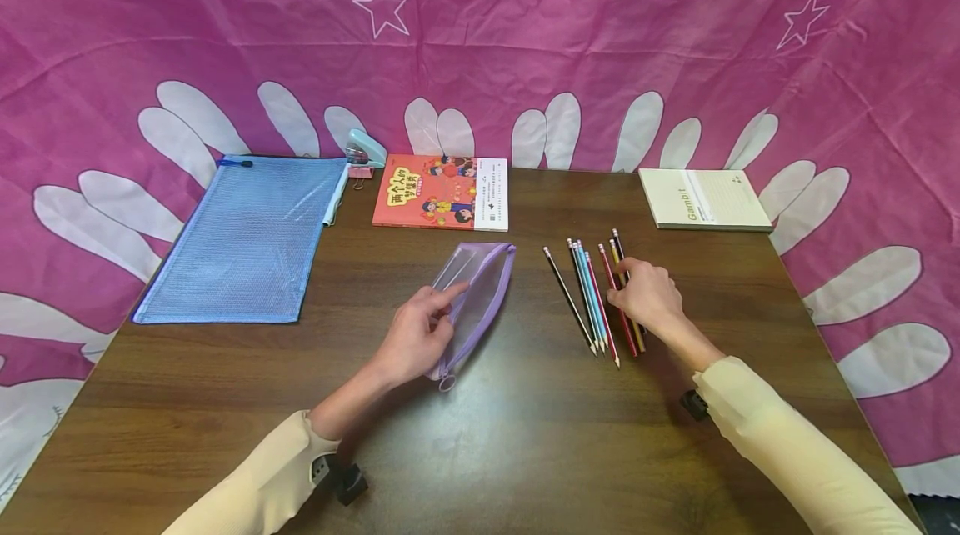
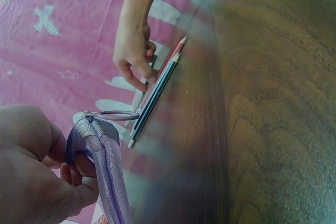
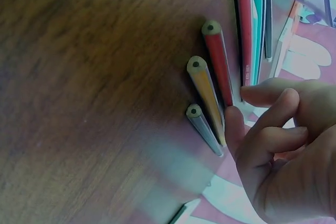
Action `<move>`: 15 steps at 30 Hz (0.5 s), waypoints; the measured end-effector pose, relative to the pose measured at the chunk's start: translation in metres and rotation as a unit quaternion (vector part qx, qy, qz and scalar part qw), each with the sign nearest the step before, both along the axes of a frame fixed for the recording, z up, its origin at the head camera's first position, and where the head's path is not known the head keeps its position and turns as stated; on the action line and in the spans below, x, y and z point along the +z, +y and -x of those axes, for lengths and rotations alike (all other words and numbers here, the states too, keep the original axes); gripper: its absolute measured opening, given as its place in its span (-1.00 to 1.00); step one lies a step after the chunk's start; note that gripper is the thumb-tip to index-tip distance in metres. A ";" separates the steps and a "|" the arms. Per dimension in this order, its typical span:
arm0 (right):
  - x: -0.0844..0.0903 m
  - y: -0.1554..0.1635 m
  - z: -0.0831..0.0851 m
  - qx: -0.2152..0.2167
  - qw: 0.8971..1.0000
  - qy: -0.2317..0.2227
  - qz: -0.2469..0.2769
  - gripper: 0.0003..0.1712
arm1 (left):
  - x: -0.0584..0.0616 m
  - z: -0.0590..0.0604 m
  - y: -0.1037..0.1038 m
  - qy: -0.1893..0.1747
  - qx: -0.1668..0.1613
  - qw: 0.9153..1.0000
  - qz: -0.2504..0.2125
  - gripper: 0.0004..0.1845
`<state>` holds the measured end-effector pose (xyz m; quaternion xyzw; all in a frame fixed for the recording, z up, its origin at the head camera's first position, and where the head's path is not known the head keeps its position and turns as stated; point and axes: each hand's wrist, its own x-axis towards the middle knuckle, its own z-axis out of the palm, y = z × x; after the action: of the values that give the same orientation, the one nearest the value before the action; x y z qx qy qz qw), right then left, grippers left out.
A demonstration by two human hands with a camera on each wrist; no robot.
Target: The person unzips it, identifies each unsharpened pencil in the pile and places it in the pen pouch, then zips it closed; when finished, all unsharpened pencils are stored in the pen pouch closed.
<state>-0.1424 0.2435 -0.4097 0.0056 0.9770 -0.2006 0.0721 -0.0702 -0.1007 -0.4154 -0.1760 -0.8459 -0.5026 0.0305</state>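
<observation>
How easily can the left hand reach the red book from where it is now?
Probably yes. The left hand holds the purple pouch, and the red book lies just beyond it with only bare table between. The hand would need to let go of the pouch first.

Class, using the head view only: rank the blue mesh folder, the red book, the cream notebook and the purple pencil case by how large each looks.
1. Blue mesh folder
2. Red book
3. Cream notebook, close to the book in size
4. Purple pencil case, partly covered by the left hand, so its place is unsure

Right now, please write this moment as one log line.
left hand: holds purple mesh zip pouch | right hand: touches coloured wooden pencils | surface: dark wooden table
</observation>
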 end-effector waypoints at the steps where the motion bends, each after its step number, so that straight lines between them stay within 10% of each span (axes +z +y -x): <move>1: 0.000 0.000 0.000 0.000 1.000 0.000 -0.002 -0.44 | 0.000 0.000 0.000 -0.001 0.000 1.000 -0.001 -0.42; 15: -0.003 -0.003 0.003 0.017 0.999 0.000 -0.029 -0.37 | 0.001 0.000 0.000 -0.008 -0.005 1.000 -0.001 -0.43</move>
<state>-0.1449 0.2409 -0.4129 -0.0086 0.9824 -0.1708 0.0751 -0.0700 -0.1005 -0.4148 -0.1765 -0.8445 -0.5052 0.0210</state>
